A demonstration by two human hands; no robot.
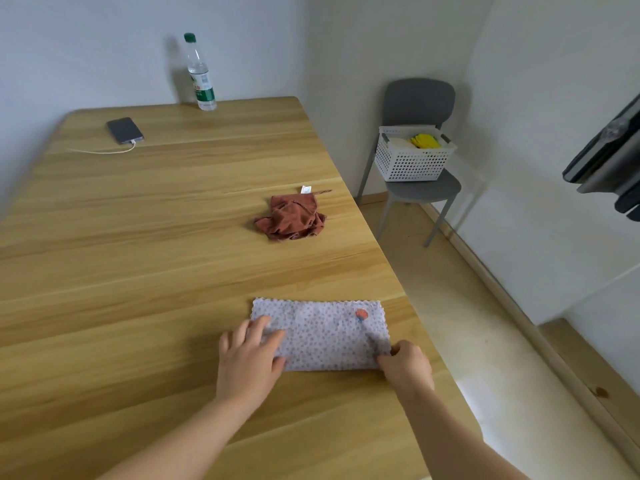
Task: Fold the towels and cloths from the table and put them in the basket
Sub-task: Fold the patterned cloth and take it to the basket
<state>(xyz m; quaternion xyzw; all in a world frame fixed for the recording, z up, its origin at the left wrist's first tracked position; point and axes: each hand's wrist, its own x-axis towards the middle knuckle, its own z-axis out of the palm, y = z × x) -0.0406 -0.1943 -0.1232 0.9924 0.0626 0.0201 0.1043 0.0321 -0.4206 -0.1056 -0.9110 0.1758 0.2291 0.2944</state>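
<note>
While the left hand (pixel 249 358) lies flat-fingered on the folded dotted cloth (pixel 322 336), the right hand (pixel 407 367) pinches its near corner, fingertips hidden. The white basket (pixel 412 164) mostly hides its contents.

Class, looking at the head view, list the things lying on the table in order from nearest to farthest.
Nearest first: spotted cloth → brown cloth → phone → bottle.

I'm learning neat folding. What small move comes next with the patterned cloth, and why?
Probably fold the right end over onto the left: the patterned cloth lies as a long flat strip, the left hand presses its left part, and the right hand pinches its near right corner.
</note>
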